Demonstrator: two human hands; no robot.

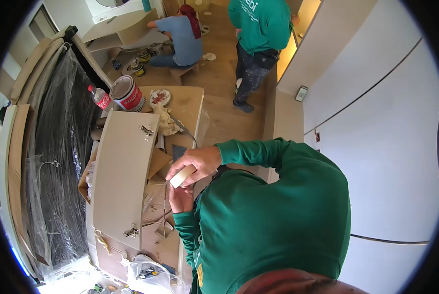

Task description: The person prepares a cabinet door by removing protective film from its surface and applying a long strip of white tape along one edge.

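My right hand is closed around a cream roll of masking tape, thumb and fingers on its sides. From below, my left hand meets the roll's lower edge with bent fingers, some of them hidden. Just left of both hands lies a pale, slightly curved cabinet door. It carries one metal hinge at its far end and another hinge at its near end. Under the door, cardboard pieces and thin strips show on the workbench.
On the bench's far end stand a paint can, a soda bottle, a stained lid and a crumpled cloth. A plastic bag with tools sits near. Plastic-wrapped panels lean left. Two people work beyond; white cabinets stand right.
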